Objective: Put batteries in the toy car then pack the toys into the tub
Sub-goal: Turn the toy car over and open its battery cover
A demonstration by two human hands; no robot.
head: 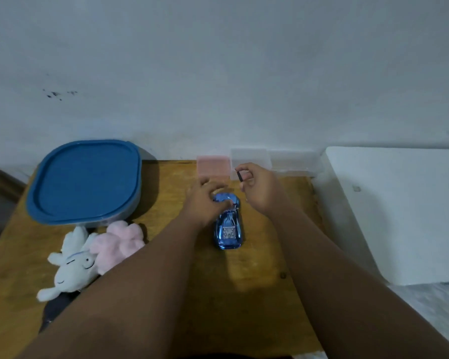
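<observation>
Left grip (208, 200) clasps shiny blue plastic toy car (228, 231), steadying it on wooden table (166, 182) | right grip (261, 189) pinches thin dark rod (240, 176), likely for battery hatch.

You have one blue toy car (228, 229) on one wooden table (257, 281). Two soft toys lie to your left: one white rabbit (70, 268) and one pink plush (119, 242). There is one tub (125, 216) under one blue lid (84, 181). At the wall you have three small boxes: one pink box (213, 165), one clear box (249, 158) and a second clear box (293, 160). You hold one small dark piece (240, 176).
</observation>
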